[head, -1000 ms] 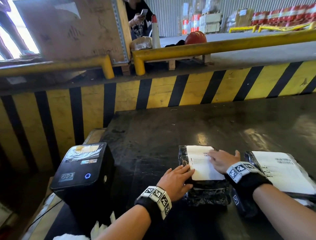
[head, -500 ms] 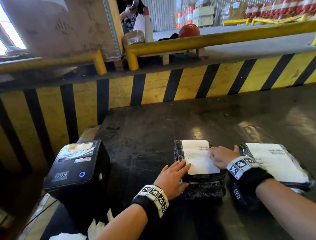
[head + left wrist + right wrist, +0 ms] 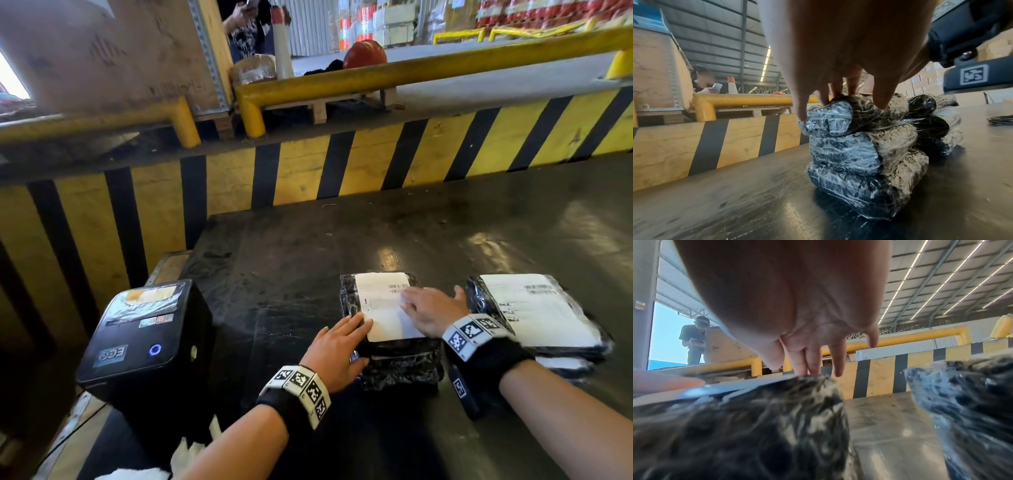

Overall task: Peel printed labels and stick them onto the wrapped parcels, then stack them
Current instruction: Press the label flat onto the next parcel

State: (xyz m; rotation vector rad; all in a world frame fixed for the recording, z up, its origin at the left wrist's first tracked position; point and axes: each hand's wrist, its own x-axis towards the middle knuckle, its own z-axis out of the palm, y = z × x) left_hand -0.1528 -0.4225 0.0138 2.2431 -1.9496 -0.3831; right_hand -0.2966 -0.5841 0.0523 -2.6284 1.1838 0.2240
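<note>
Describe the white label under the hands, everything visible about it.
The white label is a rectangular paper sheet with rounded corners, lying flat on the top parcel of a stack wrapped in black shiny film. Small print and a barcode sit near its far right corner; the text is too small to read. The right hand presses flat on its right side, and the left hand touches its near left corner with straight fingers.

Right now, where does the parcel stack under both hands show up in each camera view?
Head: parcel stack, lower centre, white label on top.
Left wrist: parcel stack, centre right, three wrapped parcels high, below the fingers.
Right wrist: parcel stack, blurred, lower left.
Shared landmark: the yellow rail.
</note>
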